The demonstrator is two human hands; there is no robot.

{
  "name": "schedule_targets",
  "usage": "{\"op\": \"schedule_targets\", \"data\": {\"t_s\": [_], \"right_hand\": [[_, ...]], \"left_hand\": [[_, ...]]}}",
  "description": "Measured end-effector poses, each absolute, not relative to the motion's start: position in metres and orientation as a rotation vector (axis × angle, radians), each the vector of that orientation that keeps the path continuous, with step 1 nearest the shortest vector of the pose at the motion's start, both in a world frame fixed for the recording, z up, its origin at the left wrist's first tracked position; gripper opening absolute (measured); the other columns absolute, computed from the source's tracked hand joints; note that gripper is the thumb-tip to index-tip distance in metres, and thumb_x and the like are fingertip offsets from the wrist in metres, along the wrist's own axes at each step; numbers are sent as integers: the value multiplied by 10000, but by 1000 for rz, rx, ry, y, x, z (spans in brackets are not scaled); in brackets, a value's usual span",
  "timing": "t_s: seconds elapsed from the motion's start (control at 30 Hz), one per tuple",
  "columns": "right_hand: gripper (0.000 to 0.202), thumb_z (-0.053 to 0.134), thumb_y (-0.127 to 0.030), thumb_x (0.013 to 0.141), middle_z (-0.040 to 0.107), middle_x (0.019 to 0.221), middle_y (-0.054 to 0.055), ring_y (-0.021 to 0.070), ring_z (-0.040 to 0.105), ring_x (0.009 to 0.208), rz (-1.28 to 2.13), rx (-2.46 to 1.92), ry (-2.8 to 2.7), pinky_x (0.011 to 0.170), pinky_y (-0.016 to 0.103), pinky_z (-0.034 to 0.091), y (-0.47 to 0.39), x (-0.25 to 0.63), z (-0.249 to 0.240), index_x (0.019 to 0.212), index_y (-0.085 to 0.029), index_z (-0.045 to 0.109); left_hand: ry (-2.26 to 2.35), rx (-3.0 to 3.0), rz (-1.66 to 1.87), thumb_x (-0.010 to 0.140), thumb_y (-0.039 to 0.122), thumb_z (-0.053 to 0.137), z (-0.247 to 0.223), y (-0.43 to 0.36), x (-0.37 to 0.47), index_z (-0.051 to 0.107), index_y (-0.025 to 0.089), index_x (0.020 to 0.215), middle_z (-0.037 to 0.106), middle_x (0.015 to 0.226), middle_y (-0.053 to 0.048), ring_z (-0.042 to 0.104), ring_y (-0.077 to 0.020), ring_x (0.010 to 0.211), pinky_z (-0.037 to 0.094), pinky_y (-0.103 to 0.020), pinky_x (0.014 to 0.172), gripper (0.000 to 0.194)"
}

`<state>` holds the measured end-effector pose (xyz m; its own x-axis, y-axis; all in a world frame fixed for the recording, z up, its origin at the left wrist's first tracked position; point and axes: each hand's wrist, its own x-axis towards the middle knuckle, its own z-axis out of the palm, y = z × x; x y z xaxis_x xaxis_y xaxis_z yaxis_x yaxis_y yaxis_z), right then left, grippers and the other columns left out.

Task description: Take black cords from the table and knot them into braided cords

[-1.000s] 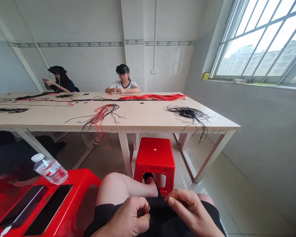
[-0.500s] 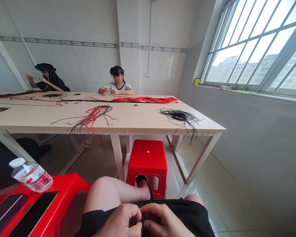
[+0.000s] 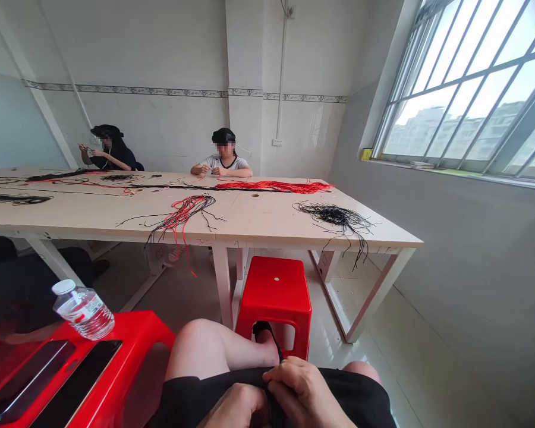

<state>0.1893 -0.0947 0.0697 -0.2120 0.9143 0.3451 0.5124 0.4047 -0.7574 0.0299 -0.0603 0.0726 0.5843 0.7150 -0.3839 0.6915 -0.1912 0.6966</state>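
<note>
Both hands are low in the head view, close together over the black cloth on my lap. My left hand (image 3: 241,405) is closed with its fingers curled, partly cut off by the bottom edge. Slightly higher and to the right, my right hand (image 3: 301,386) pinches with thumb and forefinger. A thin black cord (image 3: 268,392) is between the hands, hard to make out against the dark cloth. How it runs inside the fingers is hidden.
A long table (image 3: 258,229) bears black and red cords (image 3: 185,211), a black cord tangle (image 3: 334,215) and a red bundle (image 3: 274,186). Two people sit behind it. A red stool (image 3: 276,285) stands ahead; another (image 3: 136,333) at left holds a bottle (image 3: 87,312) and two phones (image 3: 78,386).
My right hand has risen and shifted right, away from the left hand's fingertips. My left hand sits a little lower. The whole view has shifted, so the surroundings appear farther right.
</note>
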Motion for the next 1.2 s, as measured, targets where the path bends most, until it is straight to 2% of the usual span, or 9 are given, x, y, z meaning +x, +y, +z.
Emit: {"op": "schedule_targets", "data": {"t_s": [0.17, 0.33, 0.4, 0.53, 0.6, 0.7, 0.9, 1.07, 1.2], "right_hand": [[242, 435, -183, 879, 639, 673, 44, 128, 593, 631, 553, -1100, -1822, 605, 207, 472, -85, 188, 58, 828, -161, 670], [266, 521, -218, 843, 589, 969, 81, 98, 543, 640, 613, -1164, -1633, 555, 204, 470, -82, 202, 60, 1094, -187, 604], [306, 574, -241, 817, 582, 1002, 85, 83, 508, 595, 644, -1177, -1603, 508, 197, 450, -84, 206, 62, 1118, -185, 585], [248, 591, -251, 825, 643, 796, 33, 96, 565, 615, 801, -1110, -1595, 552, 194, 475, -86, 203, 65, 1059, -173, 610], [118, 587, -232, 831, 663, 733, 16, 93, 586, 619, 753, -1102, -1578, 582, 186, 482, -86, 199, 67, 905, -174, 658], [89, 597, -207, 817, 655, 650, -1, 74, 551, 540, 609, -1167, -1488, 525, 171, 457, -85, 194, 69, 781, -169, 669], [113, 593, -200, 814, 666, 684, 6, 67, 521, 494, 626, -1164, -1227, 474, 188, 434, -91, 184, 59, 906, -173, 653], [62, 582, -198, 817, 398, 463, -90, 46, 302, 393, 566, -1235, -1200, 394, 189, 303, -94, 183, 49, 866, -187, 617], [41, 557, -154, 811, 534, 603, -38, 57, 425, 493, 551, -1200, -1283, 465, 189, 374, -93, 188, 51, 783, -179, 575]], "left_hand": [[989, 1836, 155, 583, 132, 461, 68, -63, 33, 425, 170, 559, 377, 548, 47, 331, -88, 538, 215, -234, 490, 58], [1017, 1616, 373, 703, 232, 500, 75, -49, 29, 517, 157, 662, 448, 571, 39, 373, -96, 558, 287, -228, 529, 87], [987, 1522, 490, 729, 261, 505, 80, -44, 29, 526, 156, 668, 479, 578, 30, 406, -96, 561, 324, -226, 548, 124], [966, 1370, 653, 724, 302, 569, 86, -36, 35, 569, 150, 722, 558, 639, 4, 457, -90, 569, 364, -213, 551, 153], [960, 1314, 690, 716, 325, 601, 87, -34, 39, 575, 151, 721, 555, 621, 6, 462, -87, 553, 356, -202, 512, 176], [936, 1244, 740, 713, 310, 628, 87, -32, 44, 586, 155, 719, 549, 609, 13, 458, -79, 538, 338, -187, 471, 161], [912, 1209, 775, 735, 264, 633, 85, -34, 51, 623, 156, 741, 536, 609, 28, 363, -43, 480, 263, -161, 413, 109], [908, 1084, 687, 739, 258, 633, 82, -36, 54, 611, 153, 705, 556, 616, 21, 331, -33, 461, 230, -155, 396, 112], [921, 1122, 665, 738, 293, 643, 77, -36, 56, 598, 148, 686, 528, 589, 25, 350, -37, 472, 249, -160, 411, 161]]}}
